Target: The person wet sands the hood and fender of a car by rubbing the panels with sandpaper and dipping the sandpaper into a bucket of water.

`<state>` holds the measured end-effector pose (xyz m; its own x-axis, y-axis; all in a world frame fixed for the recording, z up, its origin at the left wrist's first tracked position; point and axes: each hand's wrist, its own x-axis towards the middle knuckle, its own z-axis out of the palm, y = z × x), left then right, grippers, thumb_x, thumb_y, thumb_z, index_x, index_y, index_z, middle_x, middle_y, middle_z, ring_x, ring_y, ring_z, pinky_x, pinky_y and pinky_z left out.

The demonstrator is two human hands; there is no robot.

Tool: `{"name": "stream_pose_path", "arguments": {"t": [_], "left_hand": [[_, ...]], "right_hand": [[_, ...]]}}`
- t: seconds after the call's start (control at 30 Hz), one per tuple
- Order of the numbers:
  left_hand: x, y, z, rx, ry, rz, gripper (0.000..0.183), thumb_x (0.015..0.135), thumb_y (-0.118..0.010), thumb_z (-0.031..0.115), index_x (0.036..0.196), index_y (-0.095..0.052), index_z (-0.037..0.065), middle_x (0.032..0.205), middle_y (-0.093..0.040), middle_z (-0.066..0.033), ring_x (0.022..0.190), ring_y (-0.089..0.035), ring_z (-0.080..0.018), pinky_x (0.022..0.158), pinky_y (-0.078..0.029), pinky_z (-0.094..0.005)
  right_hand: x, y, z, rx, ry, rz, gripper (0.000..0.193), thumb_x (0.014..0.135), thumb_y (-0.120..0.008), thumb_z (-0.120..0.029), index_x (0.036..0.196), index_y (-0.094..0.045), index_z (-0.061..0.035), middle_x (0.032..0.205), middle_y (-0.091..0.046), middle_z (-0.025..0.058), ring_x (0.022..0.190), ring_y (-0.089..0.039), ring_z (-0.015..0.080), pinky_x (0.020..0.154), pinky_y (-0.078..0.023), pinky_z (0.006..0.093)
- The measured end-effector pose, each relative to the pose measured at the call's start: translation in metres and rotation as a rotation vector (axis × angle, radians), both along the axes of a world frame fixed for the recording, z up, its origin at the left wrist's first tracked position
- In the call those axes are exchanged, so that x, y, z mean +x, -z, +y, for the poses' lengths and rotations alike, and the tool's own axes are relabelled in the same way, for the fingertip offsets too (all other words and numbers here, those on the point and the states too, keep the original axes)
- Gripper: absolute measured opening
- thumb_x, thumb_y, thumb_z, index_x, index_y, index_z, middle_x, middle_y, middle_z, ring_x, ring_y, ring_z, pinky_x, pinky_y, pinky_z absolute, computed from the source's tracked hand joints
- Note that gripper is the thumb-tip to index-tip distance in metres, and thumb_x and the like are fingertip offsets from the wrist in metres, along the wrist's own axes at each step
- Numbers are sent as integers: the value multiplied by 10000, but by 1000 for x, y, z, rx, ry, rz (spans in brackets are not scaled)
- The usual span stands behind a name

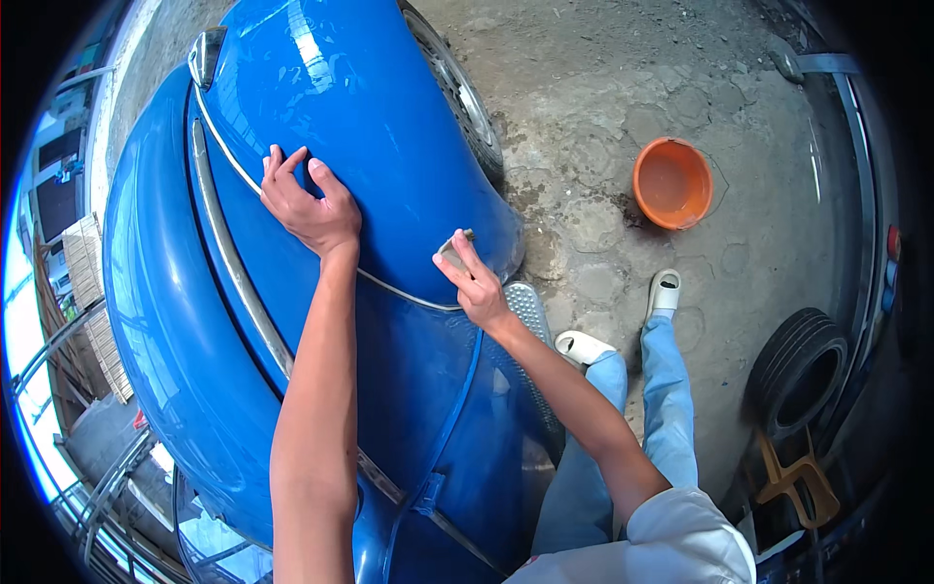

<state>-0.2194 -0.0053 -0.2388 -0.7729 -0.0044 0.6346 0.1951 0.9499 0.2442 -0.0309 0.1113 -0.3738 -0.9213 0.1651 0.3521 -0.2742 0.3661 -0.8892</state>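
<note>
A glossy blue car [418, 127] with rounded panels fills the left and middle of the view. My left hand [316, 206] is on its front fender, close to the pale trim along the seam with the hood; the fingers are loosely bent and apart, and nothing shows in them. Farther right, my right hand [477, 284] is closed on a small grey-beige pad [453, 257] at the fender's lower rear part. Whether the pad is sponge or folded cloth I cannot tell. My fingers cover part of it.
An orange bucket [672, 183] with liquid in it stands on the rough concrete ground [593, 107]. A loose tyre [798, 373] and a yellowish-brown frame [800, 482] are at the right. The car's ribbed running board [527, 310] lies beside my legs, and a wheel [457, 88] is ahead.
</note>
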Motion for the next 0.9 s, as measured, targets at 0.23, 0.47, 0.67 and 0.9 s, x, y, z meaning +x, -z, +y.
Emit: {"name": "stream_pose_path", "arguments": {"t": [0.23,0.47,0.67,0.9], "left_hand": [[3,2,-7,-19,-5,8,231,922,-604,165,1077,-700,21,1324,-635,-209,1303,-533,-368,1119,-369,-472],[-1,1,-6,-2,-12,52,318,920,-593,136,1209,-691,47,1270,-676,-167,1257,-576,-351,1089,-411,-441],[-2,8,-20,-227,69,71,413,945,-555,178,1328,-652,56,1349,-643,-205,1306,-546,-376,1145,-355,-468],[87,56,14,-364,-63,-101,670,1015,-488,491,1573,-400,130,1648,-257,-251,1525,-226,-441,1230,-157,-554]], "right_hand": [[-143,-55,14,-175,142,91,561,851,-471,151,1357,-629,-33,1504,-468,284,1388,-470,443,1178,-386,516],[-171,-51,27,-207,138,157,509,888,-456,124,1360,-609,10,1418,-565,260,1383,-481,427,1193,-366,492],[-14,47,14,-330,238,-51,455,955,-457,116,1366,-615,2,1444,-554,240,1396,-487,374,1207,-360,462],[-10,61,33,-416,139,-56,430,964,-437,119,1343,-618,29,1440,-556,240,1397,-481,374,1207,-364,445]]}}
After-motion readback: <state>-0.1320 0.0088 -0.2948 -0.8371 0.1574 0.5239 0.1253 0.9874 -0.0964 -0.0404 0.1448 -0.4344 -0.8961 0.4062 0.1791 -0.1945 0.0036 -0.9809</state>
